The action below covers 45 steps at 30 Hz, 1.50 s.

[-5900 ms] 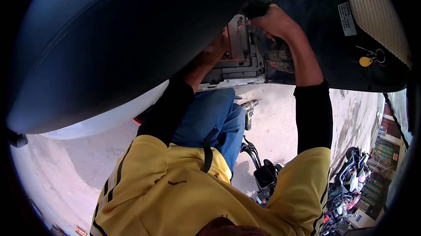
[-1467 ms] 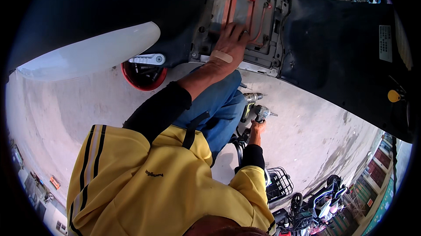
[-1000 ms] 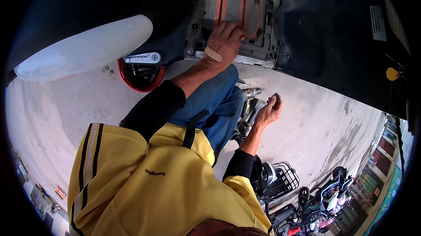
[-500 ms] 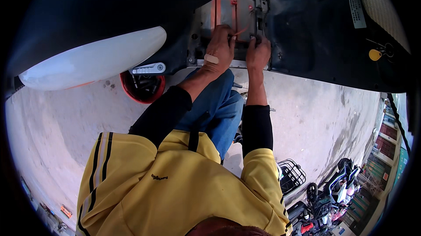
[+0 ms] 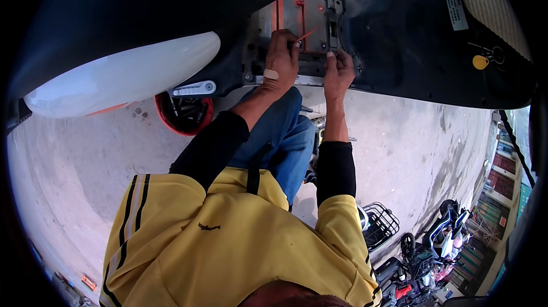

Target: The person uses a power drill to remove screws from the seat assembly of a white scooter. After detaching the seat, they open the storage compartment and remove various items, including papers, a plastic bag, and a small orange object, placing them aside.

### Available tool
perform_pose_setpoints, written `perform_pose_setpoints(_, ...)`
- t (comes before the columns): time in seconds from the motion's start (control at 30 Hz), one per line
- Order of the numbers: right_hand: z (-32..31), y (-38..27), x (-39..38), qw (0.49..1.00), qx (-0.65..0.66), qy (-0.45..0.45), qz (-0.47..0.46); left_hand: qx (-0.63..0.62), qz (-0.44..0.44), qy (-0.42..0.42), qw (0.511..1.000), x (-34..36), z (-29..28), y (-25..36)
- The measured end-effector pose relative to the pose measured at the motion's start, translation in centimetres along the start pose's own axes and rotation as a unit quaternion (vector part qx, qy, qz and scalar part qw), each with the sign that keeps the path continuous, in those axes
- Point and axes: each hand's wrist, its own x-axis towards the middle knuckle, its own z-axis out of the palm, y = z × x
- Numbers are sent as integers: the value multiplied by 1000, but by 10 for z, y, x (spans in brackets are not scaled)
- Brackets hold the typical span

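My left hand (image 5: 281, 59), with a plaster near the wrist, pinches a thin orange-red strip or wire (image 5: 307, 35). Its free end points up and to the right. Below it lies an open compartment in a scooter's floor, holding a grey battery (image 5: 290, 15) with orange-red straps and small red terminals. My right hand (image 5: 339, 74) is closed at the compartment's near right edge, thumb and fingers together. Whatever it holds, if anything, is too small to make out.
A white, rounded body panel (image 5: 125, 76) and a dark cover (image 5: 416, 39) flank the compartment. A red bucket (image 5: 165, 118) of dark parts stands on the concrete, near a white lever (image 5: 194, 88). Keys with a yellow tag (image 5: 480, 62) hang at right. Parked scooters (image 5: 439, 244) stand behind.
My right hand has shifted slightly toward me and away from the left hand. The orange-red strip's tip now points more upward. The view has shifted a little.
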Motion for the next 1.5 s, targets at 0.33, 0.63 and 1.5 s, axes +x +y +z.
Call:
perform_pose_setpoints(0.33,-5,-6,2,998,-59,-23,-3,-6,-2,-8,1000,-2,0,0)
perform_pose_setpoints(0.63,-1,-26,3,987,-143,20,-67,15,89,-46,995,-4,-1,5)
perform_pose_setpoints(1.5,-74,132,-100,953,-161,145,212,54,71,-207,974,-14,1,9)
